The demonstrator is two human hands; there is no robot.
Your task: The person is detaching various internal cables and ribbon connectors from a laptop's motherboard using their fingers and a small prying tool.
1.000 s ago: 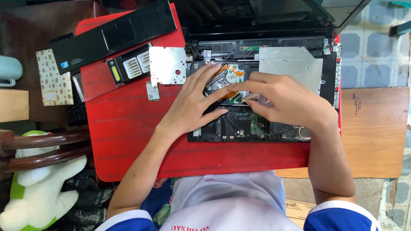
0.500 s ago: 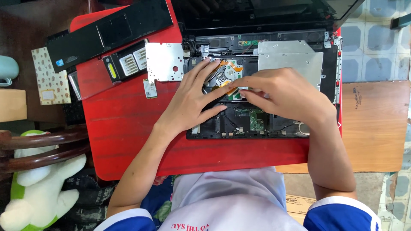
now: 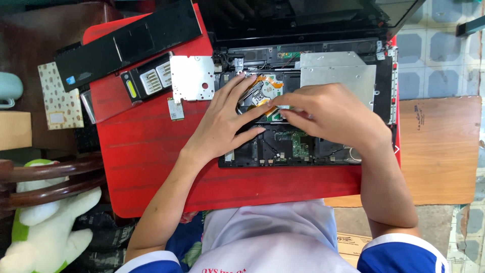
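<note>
An opened black laptop base (image 3: 303, 146) lies on a red table (image 3: 146, 151), its circuit boards bare. My left hand (image 3: 222, 119) rests flat on the left part of the base, fingers spread toward a fan and an orange ribbon cable (image 3: 268, 86). My right hand (image 3: 331, 114) comes from the right, its fingertips pinched on a small flat part near the middle of the base, just under the ribbon cable. A silver optical drive (image 3: 338, 76) sits in the base above my right hand.
A silver metal plate (image 3: 192, 78), a black battery (image 3: 149, 81), a black palm-rest panel (image 3: 129, 43) and a small card (image 3: 176, 108) lie on the table's left. The laptop's screen (image 3: 313, 15) stands open at the back. A wooden board (image 3: 439, 146) is right, a plush toy (image 3: 45, 227) lower left.
Both hands stayed on the laptop base. My right hand's fingers shifted slightly left at the small part. The view drifted a little.
</note>
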